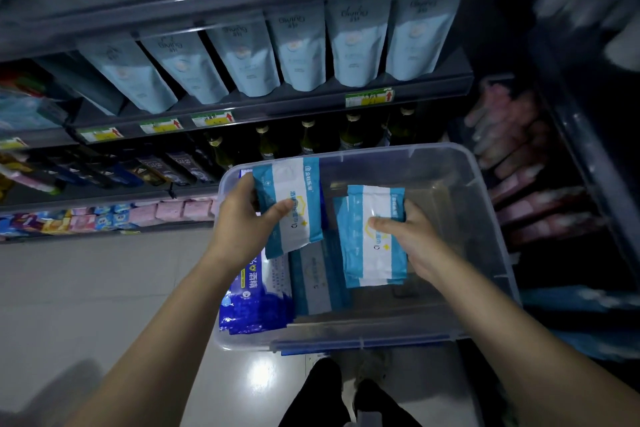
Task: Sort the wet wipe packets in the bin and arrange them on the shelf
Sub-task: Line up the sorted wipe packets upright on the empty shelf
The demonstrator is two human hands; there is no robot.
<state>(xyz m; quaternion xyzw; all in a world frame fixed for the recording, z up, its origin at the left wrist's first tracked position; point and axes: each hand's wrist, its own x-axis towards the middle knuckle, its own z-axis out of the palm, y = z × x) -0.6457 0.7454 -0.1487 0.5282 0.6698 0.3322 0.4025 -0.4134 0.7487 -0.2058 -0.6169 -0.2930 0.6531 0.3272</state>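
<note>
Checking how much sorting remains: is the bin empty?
No. The bin holds dark blue packets and teal packets at its left; the left hand and right hand each grip another.

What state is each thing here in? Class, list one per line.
Left hand: grips a teal-and-white wipe packet.
Right hand: grips a second teal-and-white packet.
Clear bin: lidless, partly filled.
Dark blue packets: lying in the bin's left side.
Pale blue pouches: upright on the shelf.

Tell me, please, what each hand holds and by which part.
Left hand: one teal-and-white packet, by its left edge; right hand: a second packet, by its right edge.
</note>
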